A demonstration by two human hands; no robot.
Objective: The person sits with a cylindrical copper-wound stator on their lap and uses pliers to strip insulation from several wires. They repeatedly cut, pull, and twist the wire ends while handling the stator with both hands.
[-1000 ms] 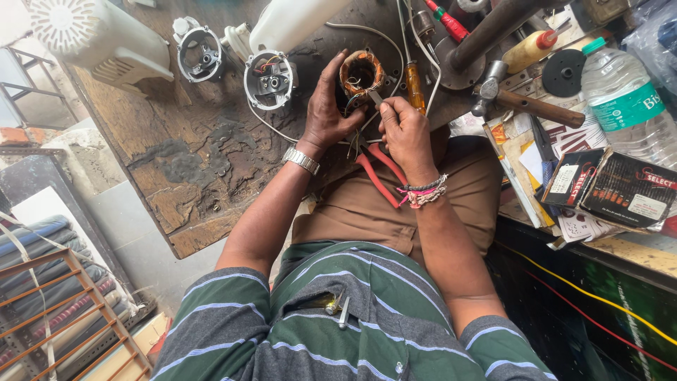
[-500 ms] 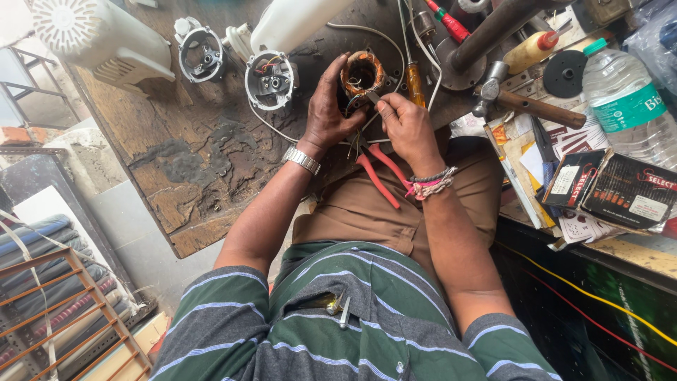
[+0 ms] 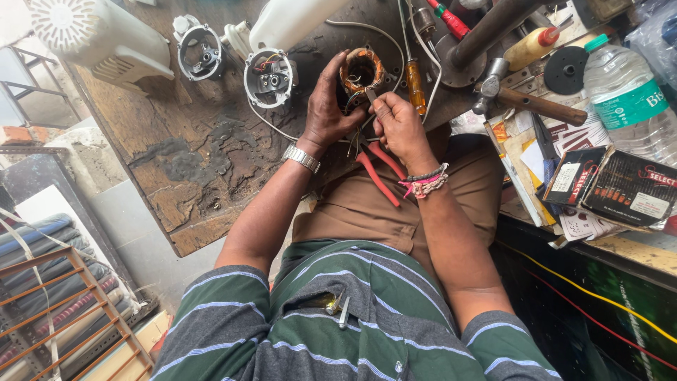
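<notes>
My left hand (image 3: 328,106) cups the copper-wound stator (image 3: 362,70) at the workbench (image 3: 183,148) edge, fingers curled round it. My right hand (image 3: 398,127) is pinched shut on a small metal tool (image 3: 371,95) — possibly a blade — at the windings. Red-handled pliers (image 3: 377,173) lie on my lap.

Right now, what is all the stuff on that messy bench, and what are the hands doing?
Copper-wound motor coil ring: one, brown-orange, bench middle, gripped by the left hand.
Round grey metal motor caps: two, upper left bench.
White plastic fan housing: one, far left.
Red-handled pliers: one, on the lap.
Wooden-handled hammer: one, right of the coil.
Clear plastic water bottle: one, green label, far right.
Dark cardboard boxes: two, right edge.
Left hand: silver wristwatch, holds the coil.
Right hand: thread bracelets, pinches a small metal piece at the coil.
</notes>
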